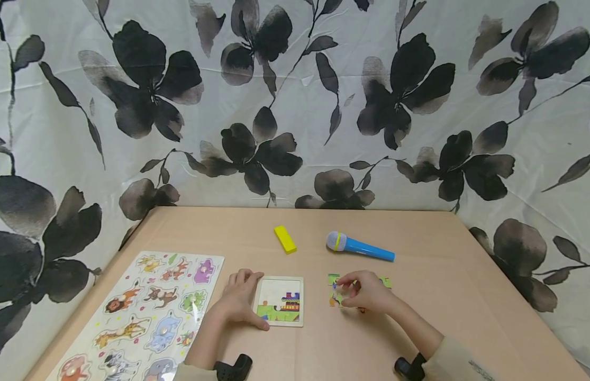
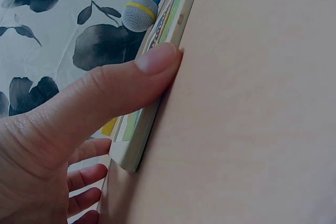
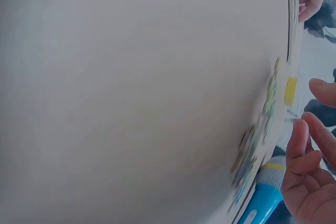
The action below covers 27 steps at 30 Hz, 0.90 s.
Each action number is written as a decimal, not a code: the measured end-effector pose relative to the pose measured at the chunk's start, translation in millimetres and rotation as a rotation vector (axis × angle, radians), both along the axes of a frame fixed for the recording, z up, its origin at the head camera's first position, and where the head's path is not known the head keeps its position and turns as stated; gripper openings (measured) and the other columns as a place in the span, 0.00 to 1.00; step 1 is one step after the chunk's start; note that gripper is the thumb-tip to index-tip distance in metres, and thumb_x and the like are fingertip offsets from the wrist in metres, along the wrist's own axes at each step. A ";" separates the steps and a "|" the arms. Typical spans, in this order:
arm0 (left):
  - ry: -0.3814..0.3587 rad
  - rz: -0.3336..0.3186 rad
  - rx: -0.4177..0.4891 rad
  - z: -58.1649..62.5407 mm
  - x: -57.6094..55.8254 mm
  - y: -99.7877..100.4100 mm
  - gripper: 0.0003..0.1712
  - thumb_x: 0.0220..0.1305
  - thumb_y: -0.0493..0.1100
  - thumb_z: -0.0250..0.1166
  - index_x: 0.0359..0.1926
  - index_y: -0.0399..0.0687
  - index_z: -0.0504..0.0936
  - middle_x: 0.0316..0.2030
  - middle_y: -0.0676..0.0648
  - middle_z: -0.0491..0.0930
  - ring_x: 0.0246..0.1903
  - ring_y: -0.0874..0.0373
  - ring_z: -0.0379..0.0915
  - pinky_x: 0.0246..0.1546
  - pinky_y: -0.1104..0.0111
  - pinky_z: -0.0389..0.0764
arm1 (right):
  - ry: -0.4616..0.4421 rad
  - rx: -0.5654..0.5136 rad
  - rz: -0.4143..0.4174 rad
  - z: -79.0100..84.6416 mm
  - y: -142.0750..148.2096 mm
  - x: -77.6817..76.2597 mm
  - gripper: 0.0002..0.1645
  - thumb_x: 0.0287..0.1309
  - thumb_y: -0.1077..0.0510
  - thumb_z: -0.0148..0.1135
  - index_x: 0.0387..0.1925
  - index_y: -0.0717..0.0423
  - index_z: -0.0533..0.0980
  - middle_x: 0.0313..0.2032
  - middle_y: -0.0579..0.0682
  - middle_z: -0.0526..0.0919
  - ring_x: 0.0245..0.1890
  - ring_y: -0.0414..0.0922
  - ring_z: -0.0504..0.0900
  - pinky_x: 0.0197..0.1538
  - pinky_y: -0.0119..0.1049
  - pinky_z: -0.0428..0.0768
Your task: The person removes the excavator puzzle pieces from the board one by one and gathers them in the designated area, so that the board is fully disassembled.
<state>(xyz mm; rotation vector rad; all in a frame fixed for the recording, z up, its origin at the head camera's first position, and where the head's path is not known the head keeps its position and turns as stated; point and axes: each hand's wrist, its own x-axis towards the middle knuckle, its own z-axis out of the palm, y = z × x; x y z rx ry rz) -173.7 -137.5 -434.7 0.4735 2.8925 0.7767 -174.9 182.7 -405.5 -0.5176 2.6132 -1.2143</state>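
Note:
A small square puzzle board [image 1: 272,288] with a pale rim lies in front of me, its lower part filled with green and brightly patterned pieces. My left hand [image 1: 237,301] holds its left side, the thumb along the near edge and the fingers at the far left corner. In the left wrist view the thumb [image 2: 157,59] lies against the board's edge. To the right, my right hand [image 1: 368,291] hovers over loose puzzle pieces [image 1: 334,300] and covers some of them. Its thumb [image 3: 323,88] and bent fingers stand apart in the right wrist view, nothing between them.
A yellow block [image 1: 285,239] and a blue toy microphone [image 1: 366,248] lie beyond the board and pieces. On the left, a large animal puzzle sheet [image 1: 178,283] reaches under my left forearm. A flower-patterned cloth [image 1: 318,121] hangs behind the table.

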 end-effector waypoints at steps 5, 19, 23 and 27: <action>0.006 -0.002 -0.006 -0.2 0.2 -0.8 0.68 0.14 0.62 0.80 0.62 0.41 0.63 0.51 0.42 0.60 0.52 0.44 0.53 0.53 0.52 0.60 | -0.011 0.001 0.016 2.5 -17.6 -1.8 0.21 0.38 0.65 0.72 0.40 0.65 0.78 0.29 0.51 0.76 0.22 0.41 0.71 0.22 0.28 0.68; -0.001 0.000 -0.001 2.5 1.0 -0.5 0.68 0.14 0.61 0.81 0.62 0.41 0.63 0.51 0.42 0.60 0.52 0.43 0.53 0.53 0.52 0.60 | -0.043 0.009 0.071 1.2 -62.4 -9.1 0.22 0.40 0.64 0.72 0.42 0.62 0.79 0.32 0.50 0.78 0.21 0.41 0.71 0.24 0.27 0.68; -0.002 -0.001 0.000 3.3 1.2 -0.4 0.67 0.14 0.61 0.81 0.62 0.41 0.64 0.51 0.42 0.60 0.52 0.43 0.52 0.53 0.51 0.60 | -0.036 0.012 0.103 -1.7 -72.8 -10.0 0.21 0.40 0.64 0.72 0.41 0.63 0.79 0.32 0.50 0.78 0.20 0.39 0.70 0.23 0.26 0.67; -0.003 0.000 0.000 3.1 1.1 -0.4 0.67 0.14 0.61 0.81 0.62 0.41 0.64 0.51 0.43 0.60 0.52 0.43 0.53 0.52 0.52 0.60 | -0.041 0.016 0.120 -4.8 -81.8 -11.4 0.21 0.39 0.64 0.72 0.41 0.62 0.79 0.32 0.49 0.78 0.20 0.39 0.69 0.23 0.26 0.66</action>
